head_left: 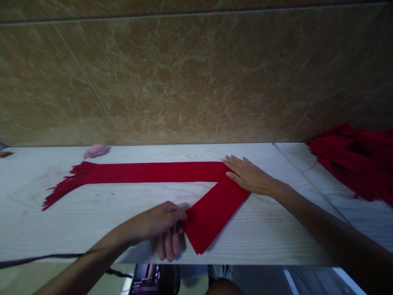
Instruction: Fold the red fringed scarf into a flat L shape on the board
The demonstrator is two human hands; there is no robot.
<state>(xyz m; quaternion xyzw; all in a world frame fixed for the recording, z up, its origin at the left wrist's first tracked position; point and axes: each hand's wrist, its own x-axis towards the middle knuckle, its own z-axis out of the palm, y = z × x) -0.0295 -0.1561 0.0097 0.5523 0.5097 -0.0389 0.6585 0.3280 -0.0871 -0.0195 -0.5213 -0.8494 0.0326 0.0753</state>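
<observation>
A red fringed scarf (153,172) lies along the white wood-grain table, folded into a long narrow band. Its fringe spreads at the left end. Toward the right the band turns at an angle, and a wider folded part slants down toward the table's front edge. My left hand (168,229) pinches the left corner of that slanting part between thumb and forefinger, the other fingers curled below. My right hand (245,174) rests flat on the bend, fingers stretched out and pointing left.
A heap of red fabric (353,159) sits at the right against the tiled wall (196,82). Behind the fringe is a small pink object (96,150). A dark cable (43,257) crosses the front left edge. Below the edge a device with a lit screen (147,280) shows.
</observation>
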